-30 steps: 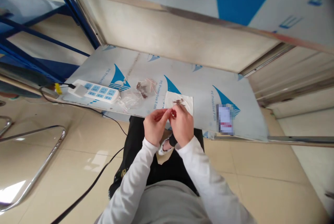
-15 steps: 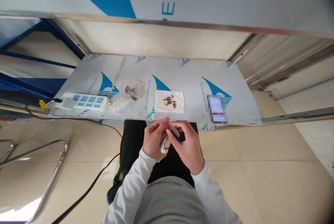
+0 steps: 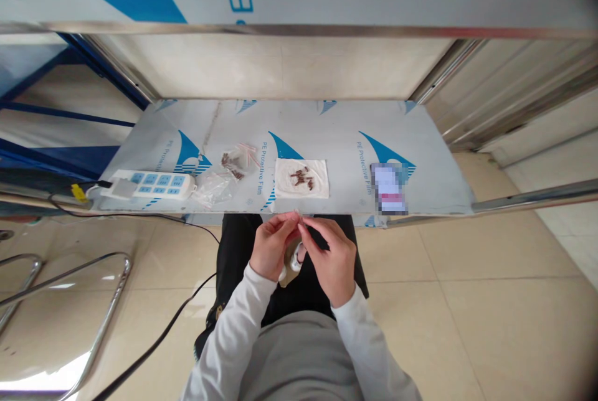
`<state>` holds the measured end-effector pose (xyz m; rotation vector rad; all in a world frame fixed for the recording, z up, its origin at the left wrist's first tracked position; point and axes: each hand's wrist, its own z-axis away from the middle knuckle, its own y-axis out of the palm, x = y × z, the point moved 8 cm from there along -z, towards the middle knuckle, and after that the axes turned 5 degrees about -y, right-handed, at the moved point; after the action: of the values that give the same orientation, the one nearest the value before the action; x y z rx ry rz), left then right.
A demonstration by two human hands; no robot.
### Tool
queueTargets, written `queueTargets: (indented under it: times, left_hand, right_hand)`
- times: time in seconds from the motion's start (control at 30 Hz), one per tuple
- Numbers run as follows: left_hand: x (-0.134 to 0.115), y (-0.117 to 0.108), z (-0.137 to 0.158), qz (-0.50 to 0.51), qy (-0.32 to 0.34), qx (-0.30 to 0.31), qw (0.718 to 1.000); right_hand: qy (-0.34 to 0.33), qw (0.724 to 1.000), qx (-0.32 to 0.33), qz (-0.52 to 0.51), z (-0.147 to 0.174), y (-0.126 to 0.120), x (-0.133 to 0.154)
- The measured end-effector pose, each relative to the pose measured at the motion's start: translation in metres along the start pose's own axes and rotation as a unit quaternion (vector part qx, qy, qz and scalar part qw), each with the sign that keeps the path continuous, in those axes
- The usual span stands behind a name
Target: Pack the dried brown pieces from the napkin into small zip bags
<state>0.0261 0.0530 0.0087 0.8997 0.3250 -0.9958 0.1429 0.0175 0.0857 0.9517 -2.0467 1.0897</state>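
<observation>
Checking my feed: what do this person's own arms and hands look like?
The left sleeve and right sleeve are long, plain and whitish-grey, with no visible markings. The left hand and right hand are ungloved; no ring, watch or cable shows on either.

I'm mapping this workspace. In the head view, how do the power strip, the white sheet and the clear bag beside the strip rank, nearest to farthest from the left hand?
From the left hand:
1. White sheet: just beyond the fingertips.
2. Clear bag: off to the left.
3. Power strip: farther left, past the bag.
</observation>
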Motion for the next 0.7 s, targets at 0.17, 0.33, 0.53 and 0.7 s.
queueTargets:
  times: [0.17,0.33,0.53,0.7]
  left_hand:
    - [-0.010,0.001,0.001,-0.020,0.029,-0.011,0.999]
    - [-0.016,0.001,0.001,-0.033,0.036,0.002,0.999]
    - [-0.029,-0.009,0.000,-0.202,0.140,-0.009,0.969]
    - [-0.046,-0.006,0.021,-0.424,0.257,-0.075,0.865]
  right_hand:
    - [0.040,0.999,0.011,-0.028,0.000,0.003,-0.004]
    - [0.149,0.980,0.062,-0.113,0.003,0.016,-0.025]
    - [0.171,0.978,0.079,-0.094,0.005,0.021,-0.035]
    - [0.082,0.996,0.001,0.034,0.000,0.001,-0.031]
